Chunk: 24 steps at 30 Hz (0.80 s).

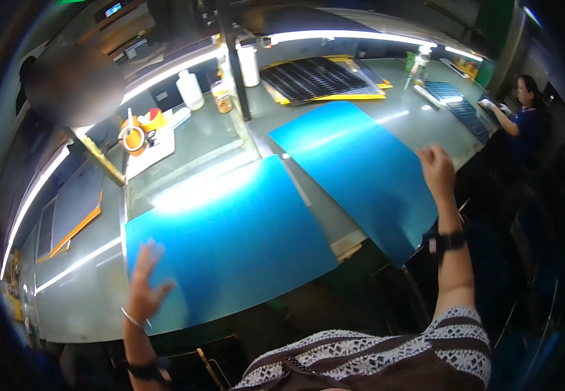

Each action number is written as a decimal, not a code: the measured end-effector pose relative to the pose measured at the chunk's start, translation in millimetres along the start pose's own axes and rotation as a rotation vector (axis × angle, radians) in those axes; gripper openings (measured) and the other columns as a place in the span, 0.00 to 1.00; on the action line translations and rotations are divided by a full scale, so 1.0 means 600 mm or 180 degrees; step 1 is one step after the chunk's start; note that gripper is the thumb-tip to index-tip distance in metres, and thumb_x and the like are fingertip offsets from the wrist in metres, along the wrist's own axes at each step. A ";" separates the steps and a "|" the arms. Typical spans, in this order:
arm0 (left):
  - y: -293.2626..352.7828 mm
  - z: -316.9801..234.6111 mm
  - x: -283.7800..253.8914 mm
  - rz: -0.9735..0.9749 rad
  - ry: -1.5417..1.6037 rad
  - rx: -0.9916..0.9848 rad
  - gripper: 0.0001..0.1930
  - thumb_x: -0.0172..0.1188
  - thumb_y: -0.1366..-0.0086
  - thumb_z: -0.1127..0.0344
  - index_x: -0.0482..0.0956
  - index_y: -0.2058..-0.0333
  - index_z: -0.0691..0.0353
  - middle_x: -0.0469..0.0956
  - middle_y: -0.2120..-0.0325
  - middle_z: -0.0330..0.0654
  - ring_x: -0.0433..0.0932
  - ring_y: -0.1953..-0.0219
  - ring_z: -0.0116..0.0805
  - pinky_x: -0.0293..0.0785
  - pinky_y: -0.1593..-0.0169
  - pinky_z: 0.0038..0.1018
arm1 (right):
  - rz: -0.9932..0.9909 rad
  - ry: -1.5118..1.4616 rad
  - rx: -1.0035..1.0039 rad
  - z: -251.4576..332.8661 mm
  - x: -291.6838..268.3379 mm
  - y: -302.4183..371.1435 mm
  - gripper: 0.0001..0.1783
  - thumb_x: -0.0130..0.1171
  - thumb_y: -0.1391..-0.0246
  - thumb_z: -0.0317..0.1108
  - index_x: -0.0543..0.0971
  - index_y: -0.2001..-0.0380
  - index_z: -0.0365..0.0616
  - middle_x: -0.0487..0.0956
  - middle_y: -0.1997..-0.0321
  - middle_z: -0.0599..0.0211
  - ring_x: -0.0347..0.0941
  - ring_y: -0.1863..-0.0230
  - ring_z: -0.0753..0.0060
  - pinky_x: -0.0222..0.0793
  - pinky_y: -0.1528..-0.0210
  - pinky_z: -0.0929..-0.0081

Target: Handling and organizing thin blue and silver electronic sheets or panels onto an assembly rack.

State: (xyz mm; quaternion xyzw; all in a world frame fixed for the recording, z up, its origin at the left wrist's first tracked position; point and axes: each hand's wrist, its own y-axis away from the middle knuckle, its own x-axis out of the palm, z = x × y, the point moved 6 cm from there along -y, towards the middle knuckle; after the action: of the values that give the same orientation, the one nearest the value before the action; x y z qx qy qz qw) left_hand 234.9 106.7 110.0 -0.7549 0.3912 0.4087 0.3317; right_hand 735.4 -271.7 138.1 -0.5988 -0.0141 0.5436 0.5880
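Two flat blue sheets lie side by side on the worktable. Over the near left corner of the left blue sheet [237, 241], my left hand [144, 283] is open, its fingers spread and a little blurred. My right hand [438, 173] is closed, the fingers curled together by the right edge of the other blue sheet [360, 163]. What those fingers hold, if anything, is hidden. The near end of this right sheet reaches past the table's front edge. A bright glare covers part of the left sheet.
Behind the sheets stand a white bottle [190, 90], a jar [221, 98] and orange tape rolls [132, 138]. Black patterned panels [318, 78] lie at the back. An upright post [233, 65] rises mid-table. Another person [526, 117] works at the far right.
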 end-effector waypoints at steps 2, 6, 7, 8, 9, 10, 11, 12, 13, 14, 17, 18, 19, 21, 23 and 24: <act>0.027 -0.093 0.049 0.0372 0.0182 0.0172 0.34 0.68 0.53 0.60 0.67 0.46 0.61 0.59 0.42 0.54 0.51 0.36 0.53 0.51 0.37 0.42 | -0.0282 0.0615 0.0735 -0.132 -0.080 0.093 0.22 0.58 0.50 0.50 0.68 0.81 0.42 0.72 0.80 0.58 0.70 0.75 0.51 0.64 0.73 0.60; 0.043 -0.148 0.123 0.0497 0.0596 0.0354 0.28 0.68 0.53 0.64 0.73 0.52 0.63 0.66 0.46 0.54 0.58 0.39 0.54 0.55 0.39 0.41 | 0.1325 -0.1790 0.3682 -0.209 0.018 0.292 0.29 0.53 0.49 0.60 0.77 0.81 0.42 0.75 0.81 0.67 0.75 0.74 0.73 0.69 0.74 0.72; 0.027 -0.168 0.141 0.0531 0.0898 0.0379 0.25 0.66 0.53 0.66 0.74 0.54 0.65 0.70 0.50 0.54 0.63 0.42 0.54 0.59 0.41 0.40 | 0.1285 -0.2829 0.3581 -0.211 0.054 0.317 0.27 0.54 0.50 0.60 0.75 0.81 0.44 0.74 0.83 0.67 0.73 0.82 0.71 0.69 0.79 0.76; 0.019 -0.185 0.153 0.0563 0.1158 0.0324 0.23 0.65 0.52 0.68 0.75 0.55 0.66 0.73 0.53 0.54 0.67 0.46 0.54 0.62 0.43 0.38 | 0.1488 -0.3448 0.4222 -0.167 0.070 0.328 0.25 0.53 0.46 0.55 0.77 0.71 0.40 0.77 0.74 0.63 0.76 0.74 0.67 0.74 0.68 0.73; 0.004 -0.214 0.163 0.0636 0.1191 0.0455 0.23 0.65 0.52 0.68 0.75 0.55 0.66 0.73 0.53 0.54 0.67 0.46 0.54 0.62 0.43 0.38 | 0.1411 -0.4462 0.3961 -0.146 0.087 0.319 0.20 0.54 0.45 0.46 0.76 0.63 0.38 0.78 0.66 0.61 0.76 0.65 0.65 0.73 0.59 0.71; -0.017 -0.244 0.168 0.0622 0.1348 0.0539 0.20 0.63 0.50 0.69 0.76 0.56 0.67 0.75 0.56 0.53 0.70 0.48 0.50 0.65 0.45 0.36 | 0.1073 -0.4678 0.3864 -0.137 0.093 0.309 0.16 0.55 0.46 0.41 0.76 0.63 0.37 0.78 0.66 0.61 0.76 0.65 0.66 0.73 0.59 0.72; -0.039 -0.273 0.175 0.0610 0.1500 0.0631 0.18 0.61 0.48 0.70 0.76 0.57 0.68 0.77 0.58 0.51 0.73 0.50 0.46 0.67 0.47 0.34 | 0.0722 -0.4888 0.3740 -0.132 0.094 0.296 0.13 0.57 0.47 0.36 0.76 0.64 0.36 0.77 0.65 0.61 0.75 0.64 0.67 0.73 0.60 0.73; -0.050 -0.298 0.183 0.0674 0.1506 0.0730 0.18 0.61 0.48 0.70 0.76 0.57 0.68 0.77 0.58 0.51 0.73 0.50 0.46 0.67 0.47 0.34 | 0.0505 -0.4887 0.3658 -0.127 0.089 0.289 0.12 0.57 0.48 0.33 0.76 0.65 0.35 0.77 0.65 0.61 0.75 0.65 0.67 0.73 0.60 0.73; -0.060 -0.316 0.185 0.0620 0.1552 0.0697 0.17 0.60 0.48 0.71 0.77 0.58 0.67 0.77 0.57 0.51 0.75 0.52 0.46 0.68 0.48 0.33 | 0.0312 -0.4897 0.3558 -0.119 0.076 0.278 0.11 0.58 0.50 0.30 0.75 0.66 0.33 0.77 0.66 0.61 0.75 0.65 0.68 0.73 0.61 0.73; -0.070 -0.330 0.188 0.0564 0.1601 0.0656 0.16 0.60 0.48 0.73 0.77 0.58 0.67 0.76 0.57 0.52 0.76 0.54 0.46 0.69 0.49 0.33 | 0.0070 -0.5136 0.3566 -0.113 0.058 0.275 0.10 0.58 0.51 0.28 0.75 0.65 0.34 0.76 0.66 0.62 0.74 0.67 0.68 0.73 0.62 0.72; -0.084 -0.353 0.204 0.0763 0.2286 0.0365 0.16 0.59 0.42 0.66 0.75 0.56 0.67 0.75 0.55 0.51 0.75 0.53 0.45 0.71 0.50 0.33 | -0.0277 -0.5133 0.3317 -0.070 -0.056 0.233 0.09 0.58 0.52 0.27 0.75 0.66 0.35 0.76 0.69 0.65 0.74 0.69 0.71 0.72 0.64 0.74; -0.088 -0.366 0.205 0.0779 0.2275 0.0386 0.16 0.59 0.42 0.66 0.75 0.56 0.67 0.75 0.55 0.51 0.75 0.53 0.45 0.71 0.50 0.33 | -0.0404 -0.5039 0.2992 -0.070 -0.094 0.226 0.09 0.58 0.51 0.27 0.75 0.66 0.36 0.76 0.69 0.66 0.74 0.70 0.72 0.71 0.65 0.75; -0.094 -0.381 0.203 0.0806 0.2824 0.0382 0.23 0.56 0.41 0.56 0.72 0.53 0.68 0.74 0.53 0.52 0.73 0.51 0.46 0.70 0.49 0.34 | -0.0496 -0.4955 0.2666 -0.061 -0.127 0.217 0.08 0.57 0.50 0.28 0.76 0.66 0.36 0.77 0.70 0.66 0.73 0.70 0.74 0.71 0.65 0.76; -0.106 -0.410 0.194 0.0778 0.3350 0.0355 0.30 0.53 0.39 0.46 0.69 0.50 0.69 0.72 0.51 0.52 0.72 0.49 0.47 0.69 0.48 0.36 | -0.0465 -0.4442 0.1604 -0.023 -0.209 0.198 0.09 0.56 0.47 0.30 0.77 0.65 0.36 0.77 0.69 0.66 0.73 0.69 0.76 0.70 0.65 0.78; -0.119 -0.456 0.193 0.1389 0.5789 0.0115 0.44 0.41 0.42 0.30 0.61 0.45 0.70 0.69 0.49 0.54 0.67 0.45 0.49 0.65 0.45 0.41 | 0.0043 -0.2947 0.0617 0.000 -0.271 0.199 0.10 0.49 0.43 0.28 0.76 0.60 0.36 0.79 0.64 0.64 0.75 0.65 0.77 0.72 0.63 0.77; -0.128 -0.466 0.187 0.1329 0.5778 0.0094 0.44 0.41 0.42 0.30 0.61 0.45 0.70 0.69 0.49 0.54 0.67 0.45 0.49 0.65 0.45 0.41 | 0.0045 -0.2609 0.0185 0.046 -0.294 0.192 0.11 0.49 0.44 0.27 0.76 0.60 0.36 0.79 0.61 0.63 0.76 0.62 0.74 0.72 0.60 0.76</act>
State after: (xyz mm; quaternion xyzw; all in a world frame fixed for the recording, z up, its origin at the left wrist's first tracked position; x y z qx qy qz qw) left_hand 441.5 -122.0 150.3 -0.6955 0.6337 -0.2918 -0.1718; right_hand 573.2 -404.1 175.0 -0.3159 -0.2277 0.7414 0.5466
